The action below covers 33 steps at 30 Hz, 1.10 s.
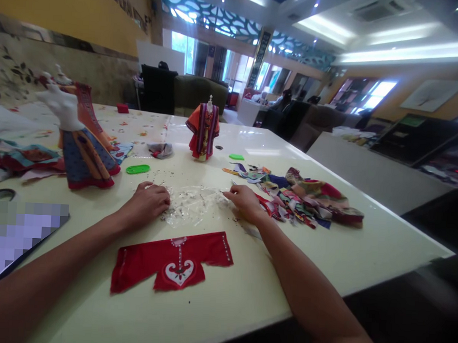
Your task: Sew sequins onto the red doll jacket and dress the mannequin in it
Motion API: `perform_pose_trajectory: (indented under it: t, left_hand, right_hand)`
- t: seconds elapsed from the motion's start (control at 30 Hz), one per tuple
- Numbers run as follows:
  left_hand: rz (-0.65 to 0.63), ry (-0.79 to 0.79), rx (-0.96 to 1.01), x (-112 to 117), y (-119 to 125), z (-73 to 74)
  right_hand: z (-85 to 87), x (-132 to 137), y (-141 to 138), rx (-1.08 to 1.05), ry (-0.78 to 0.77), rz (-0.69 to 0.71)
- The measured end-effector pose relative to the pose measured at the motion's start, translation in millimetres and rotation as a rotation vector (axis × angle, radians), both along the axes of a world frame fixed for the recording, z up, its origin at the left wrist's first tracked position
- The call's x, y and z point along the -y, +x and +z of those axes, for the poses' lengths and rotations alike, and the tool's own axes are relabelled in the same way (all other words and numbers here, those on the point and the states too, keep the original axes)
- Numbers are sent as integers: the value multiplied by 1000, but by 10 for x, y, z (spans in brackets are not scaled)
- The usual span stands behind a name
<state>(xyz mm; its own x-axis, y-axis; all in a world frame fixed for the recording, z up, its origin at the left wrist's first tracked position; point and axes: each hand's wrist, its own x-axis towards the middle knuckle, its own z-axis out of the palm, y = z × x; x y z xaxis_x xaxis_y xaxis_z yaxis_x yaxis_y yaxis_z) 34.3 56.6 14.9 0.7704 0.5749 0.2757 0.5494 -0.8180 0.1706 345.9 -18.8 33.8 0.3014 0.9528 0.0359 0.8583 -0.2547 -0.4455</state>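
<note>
My left hand [146, 204] and my right hand [244, 203] rest on the white table [246, 280], fingertips at opposite edges of a transparent plastic sheet [192, 205]. The sheet is crinkled and flecked with small dark specks. Both hands seem to pinch its edges. Just below lies a flat red fabric garment piece [172, 263] with a white heart motif and beaded trim. A pile of multicoloured fabric scraps [300, 198] sits right of my right hand.
A small dress on a mini mannequin [204, 132] stands at the table's middle. A larger white-bodied figure in a blue-and-red skirt [84, 153] stands at left, among fabric pieces. A green plastic piece [138, 169] and crumpled grey cloth [160, 150] lie nearby. Seated people and sofas are beyond.
</note>
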Motion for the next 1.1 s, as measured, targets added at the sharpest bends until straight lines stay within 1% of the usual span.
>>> perform_pose_trajectory:
  t: [0.17,0.3,0.47,0.57,0.63,0.73,0.87,1.1]
  left_hand:
    - [0,-5,12,6,1,5]
    - [2,-2,10,1,-5,-8]
    - [2,22,25,-8,-9,-28]
    - [-4,22,21,16,-6,-8]
    - [5,7,17,40,-3,14]
    - [37,-23,25,66,0,36]
    - [37,-42,29,66,-1,26]
    - [38,-48,29,59,1,10]
  right_hand:
    - [-18,-7,21,-49,49,-32]
    - [10,-7,86,-108,102,-64]
    - [56,11,114,-277,124,24]
    - [71,27,82,-370,97,97]
    - [80,32,71,-391,83,130]
    - [90,27,84,-335,104,132]
    - [91,8,103,-181,122,101]
    - [52,-6,68,50,32,86]
